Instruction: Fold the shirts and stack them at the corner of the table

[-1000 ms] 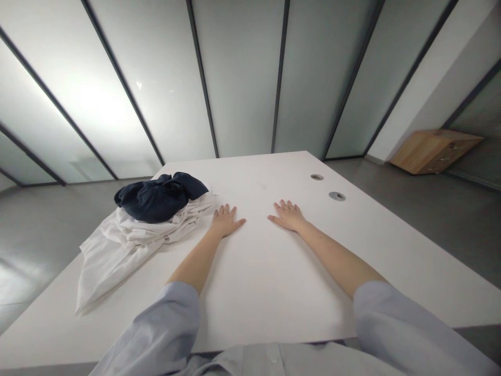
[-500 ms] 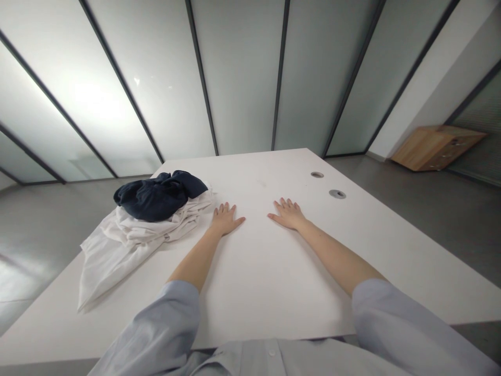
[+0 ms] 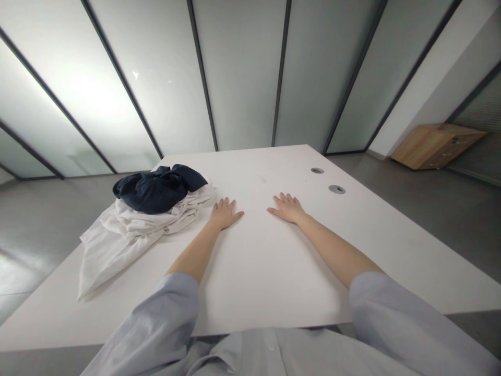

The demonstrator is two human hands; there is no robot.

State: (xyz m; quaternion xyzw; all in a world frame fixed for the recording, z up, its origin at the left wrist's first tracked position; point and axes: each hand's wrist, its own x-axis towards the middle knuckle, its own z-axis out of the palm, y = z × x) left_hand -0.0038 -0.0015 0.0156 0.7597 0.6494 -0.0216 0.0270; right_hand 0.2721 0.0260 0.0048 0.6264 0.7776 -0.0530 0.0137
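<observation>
- The left hand point(image 3: 224, 214) and right hand point(image 3: 288, 208) are lying flat mid-frame on the desk point(image 3: 270, 277), set apart, fingers spread, gripping nothing.
- A dark cloth point(image 3: 156, 191) is sitting bunched on a rumpled white cloth point(image 3: 115, 250), left of centre; the left hand is resting just beside the white one.
- The pile is lying along the desk's left edge, so a push leftward could be sending it to the floor point(image 3: 47, 214).
- Tugging the white cloth could be dragging the dark one along.
</observation>
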